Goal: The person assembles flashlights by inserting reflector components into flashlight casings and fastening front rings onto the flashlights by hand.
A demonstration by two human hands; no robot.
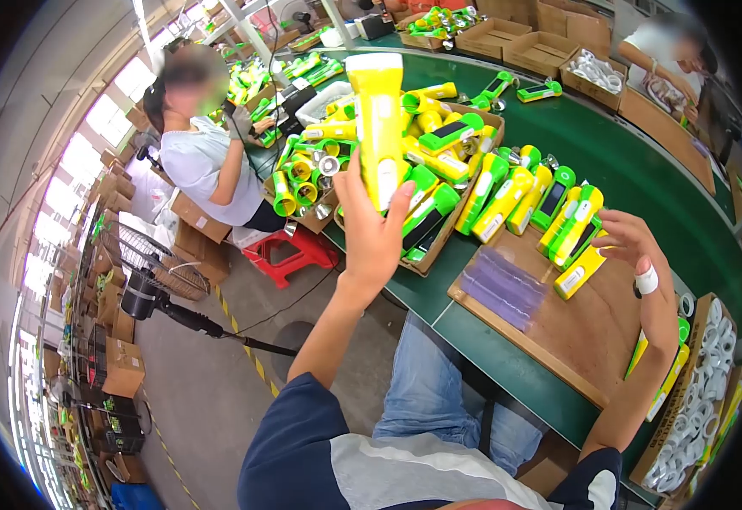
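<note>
My left hand is closed round a yellow flashlight, raised upright with its wide whitish head on top. Over the right part of a wooden board, my right hand is open with curved fingers apart, and white tape wraps its thumb. Just left of that hand lies a yellow flashlight on the board, apart from the fingers as far as I can tell. Several green and yellow flashlights lean in a row along the board's far edge. A purple pad covers the board's left part.
A carton of flashlights stands on the green table beyond my left hand. White rings fill a box at right. A co-worker sits at left, another person across the table. A fan stands at left.
</note>
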